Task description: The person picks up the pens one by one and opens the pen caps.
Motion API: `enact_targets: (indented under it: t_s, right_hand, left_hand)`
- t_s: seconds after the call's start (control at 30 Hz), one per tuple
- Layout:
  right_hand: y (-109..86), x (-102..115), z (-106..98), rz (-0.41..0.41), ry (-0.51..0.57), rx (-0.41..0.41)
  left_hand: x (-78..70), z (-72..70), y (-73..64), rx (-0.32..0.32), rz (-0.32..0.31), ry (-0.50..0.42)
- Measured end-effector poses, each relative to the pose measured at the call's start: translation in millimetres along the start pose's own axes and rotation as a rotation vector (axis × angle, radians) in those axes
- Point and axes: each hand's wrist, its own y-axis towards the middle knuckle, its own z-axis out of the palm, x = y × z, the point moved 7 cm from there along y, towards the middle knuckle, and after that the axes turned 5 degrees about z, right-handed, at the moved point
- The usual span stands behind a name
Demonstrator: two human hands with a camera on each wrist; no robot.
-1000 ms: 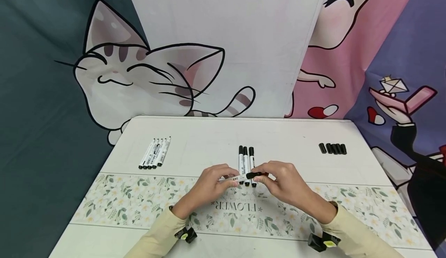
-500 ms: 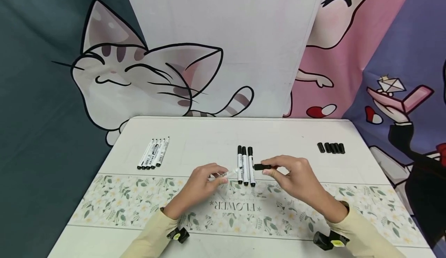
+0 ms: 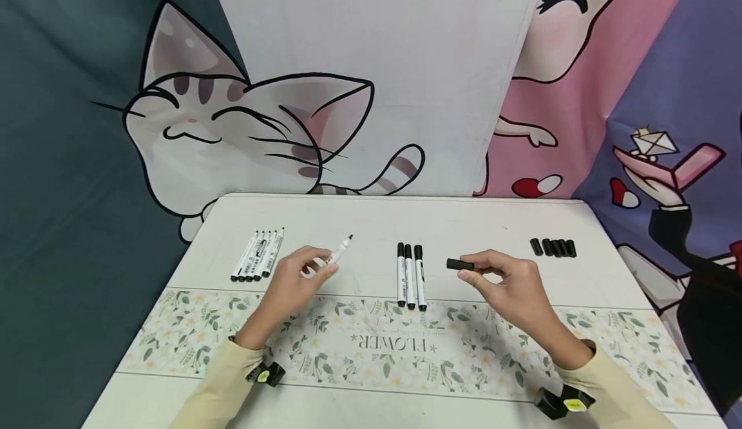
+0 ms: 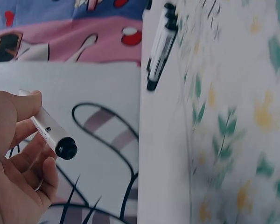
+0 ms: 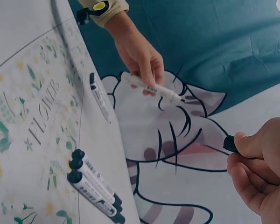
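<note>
Between thumb and fingers, my left hand (image 3: pixel 298 279) holds an uncapped white marker (image 3: pixel 341 249), its dark tip pointing up and away. The marker's black end (image 4: pixel 66 148) faces the camera in the left wrist view. My right hand (image 3: pixel 510 282) pinches a black marker cap (image 3: pixel 460 264) above the table; the cap also shows in the right wrist view, partly covered by the thumb. Three capped markers (image 3: pixel 411 277) lie side by side on the table between the hands. Left of my left hand is a row of several uncapped markers (image 3: pixel 257 255).
Several loose black caps (image 3: pixel 553 247) lie in a row at the table's right side. A floral strip with "FLOWER" lettering (image 3: pixel 394 343) crosses the white table (image 3: pixel 348 213). Behind the table hangs a printed cloth with a cartoon cat (image 3: pixel 185 126).
The cap came off the marker and the hands moved apart. My left hand went left and farther over the table with the marker; my right hand went right with the cap.
</note>
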Motion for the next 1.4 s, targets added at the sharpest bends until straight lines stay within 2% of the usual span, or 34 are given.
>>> enact_targets:
  t_s: [0.27, 0.53, 0.77, 1.17, 1.4]
  right_hand:
    - [-5.8, -16.6, -10.8, 0.063, -0.017, -0.046]
    - [-11.2, -28.1, -26.4, 0.118, 0.019, -0.099]
    - [-18.1, -39.6, -40.3, 0.222, 0.047, -0.119]
    - [-31.9, -61.3, -61.9, 0.342, 0.093, -0.213]
    - [-36.1, -69.4, -72.8, 0.415, 0.088, -0.256]
  left_hand:
    - [25.9, -35.3, 5.6, -0.102, -0.043, 0.054]
    - [57.7, -60.5, 4.1, -0.149, -0.165, 0.066]
    - [96.4, -79.3, -3.4, -0.201, -0.264, 0.125]
    - [155.0, -101.8, -23.0, -0.292, -0.425, 0.152]
    - [183.6, -105.7, -36.8, -0.274, -0.559, 0.146]
